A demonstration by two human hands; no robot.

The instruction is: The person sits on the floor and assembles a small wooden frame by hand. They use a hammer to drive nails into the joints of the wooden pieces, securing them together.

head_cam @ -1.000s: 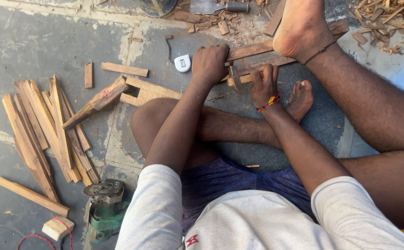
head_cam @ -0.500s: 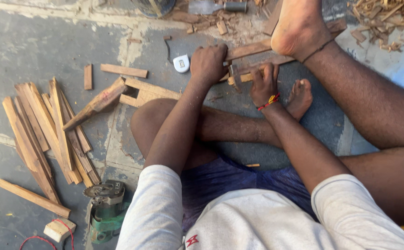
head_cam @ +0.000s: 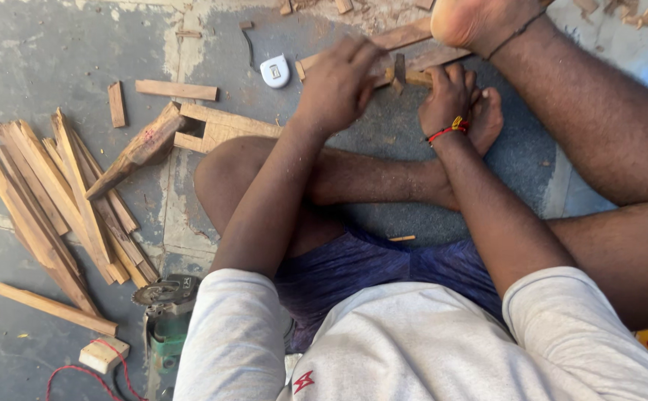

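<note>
Nearest the person, a green power tool point(head_cam: 164, 327) lies left of the bent knee point(head_cam: 224, 174). Beyond that knee, the left hand point(head_cam: 339, 82) curls shut above a wooden strip point(head_cam: 413, 56) — what it holds cannot be told — while the right hand point(head_cam: 446, 96) grips the strip's near edge, a foot point(head_cam: 476, 22) pressing it farther out.

brown wood strip point(head_cam: 413, 46) underfoot, flat

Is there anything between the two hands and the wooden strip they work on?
Nothing visible. The left hand and right hand are already at the wooden strip, with a small tool between them. A foot rests on the strip's far end.
</note>
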